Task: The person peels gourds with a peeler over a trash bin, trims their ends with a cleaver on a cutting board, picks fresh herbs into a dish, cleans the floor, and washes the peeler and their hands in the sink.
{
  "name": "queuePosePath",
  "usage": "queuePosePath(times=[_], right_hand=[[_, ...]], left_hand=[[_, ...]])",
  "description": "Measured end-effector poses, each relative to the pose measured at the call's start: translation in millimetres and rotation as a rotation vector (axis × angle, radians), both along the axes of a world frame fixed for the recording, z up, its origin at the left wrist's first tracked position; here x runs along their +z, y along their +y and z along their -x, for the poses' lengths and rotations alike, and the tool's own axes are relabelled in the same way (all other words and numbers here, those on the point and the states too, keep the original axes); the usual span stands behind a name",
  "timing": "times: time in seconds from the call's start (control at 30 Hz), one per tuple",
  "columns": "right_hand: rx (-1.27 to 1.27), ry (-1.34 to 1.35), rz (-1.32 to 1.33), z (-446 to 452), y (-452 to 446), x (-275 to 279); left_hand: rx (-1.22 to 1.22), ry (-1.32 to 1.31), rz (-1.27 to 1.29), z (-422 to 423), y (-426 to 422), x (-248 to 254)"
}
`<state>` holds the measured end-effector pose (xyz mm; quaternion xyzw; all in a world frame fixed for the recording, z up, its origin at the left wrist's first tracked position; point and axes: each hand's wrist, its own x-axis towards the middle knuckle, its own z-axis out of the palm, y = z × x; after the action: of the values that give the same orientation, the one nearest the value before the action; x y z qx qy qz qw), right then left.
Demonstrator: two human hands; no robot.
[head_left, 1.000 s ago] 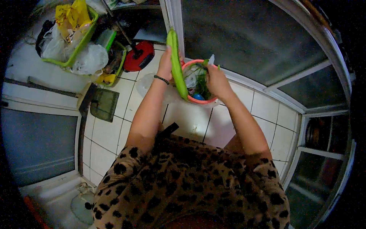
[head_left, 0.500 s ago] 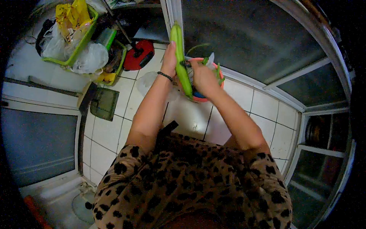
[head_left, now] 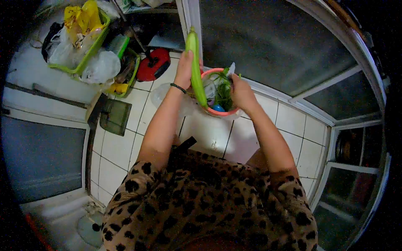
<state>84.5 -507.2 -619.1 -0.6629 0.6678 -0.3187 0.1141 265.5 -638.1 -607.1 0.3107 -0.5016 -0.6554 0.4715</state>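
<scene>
My left hand, with a dark beaded bracelet at the wrist, is wrapped round a long green gourd. The gourd stands nearly upright, its lower end over the left rim of a pink bin. Green peels, plastic and something blue lie inside the bin. Over the right rim, my right hand is closed, apart from the gourd. What it grips is hidden by the fingers now; half a second ago a small dark tool like a peeler showed at its fingertips.
A clear plastic bag lies on the tiles left of the bin. Further left are a red floor mop head, a dustpan and a green basket of plastic bags. A glass-panelled frame rises behind the bin.
My right hand has moved from the gourd's side rightward to the bin's right rim, uncovering the bin's contents. The gourd is still in my left hand, turned slightly and shifted a little left.
</scene>
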Motion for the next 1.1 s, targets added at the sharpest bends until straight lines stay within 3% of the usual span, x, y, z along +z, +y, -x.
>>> queuePosePath(times=[0.17,0.23,0.33,0.37,0.47,0.53,0.6,0.7,0.73,0.8,0.93,1.0,1.1], right_hand=[[-0.108,-0.045,0.086,-15.5,-49.7,75.2],[-0.148,-0.029,0.068,-20.4,-53.7,77.5],[-0.156,0.132,0.149,-29.3,-43.3,69.0],[-0.11,0.169,0.041,-34.3,-32.5,63.1],[0.019,0.12,-0.13,-44.1,-5.4,27.5],[0.027,0.11,-0.226,-46.1,15.9,17.0],[0.036,0.09,-0.324,-40.9,26.7,1.0],[0.046,0.117,-0.361,-18.7,29.9,-16.1],[0.047,0.118,-0.363,-14.6,27.5,-16.8],[0.021,0.121,-0.235,-9.2,22.0,-18.3],[-0.019,0.018,-0.087,-25.5,2.5,26.6],[0.03,0.088,0.135,-34.1,-6.8,42.6],[0.043,0.248,0.021,-49.1,-10.3,52.2]], left_hand=[[-0.007,-0.202,0.061,21.2,17.4,-19.3],[0.147,-0.364,0.32,30.2,16.5,-31.2],[0.193,-0.493,0.373,29.7,20.8,-29.8],[0.196,-0.492,0.373,29.8,17.0,-29.7],[0.363,-0.319,0.483,27.0,1.4,-29.6],[0.176,-0.015,0.015,17.7,6.5,4.0],[0.185,0.015,-0.051,5.0,6.8,17.3],[-0.026,0.352,-0.251,-11.4,-11.4,5.9],[-0.024,0.353,-0.253,-13.9,-13.2,2.0],[-0.169,0.554,-0.22,-16.4,-14.6,-4.9],[-0.119,0.469,-0.2,-7.3,-6.5,-4.4],[-0.063,0.338,-0.137,0.1,-8.4,-10.3],[-0.006,0.301,-0.07,8.4,0.1,-2.8]])
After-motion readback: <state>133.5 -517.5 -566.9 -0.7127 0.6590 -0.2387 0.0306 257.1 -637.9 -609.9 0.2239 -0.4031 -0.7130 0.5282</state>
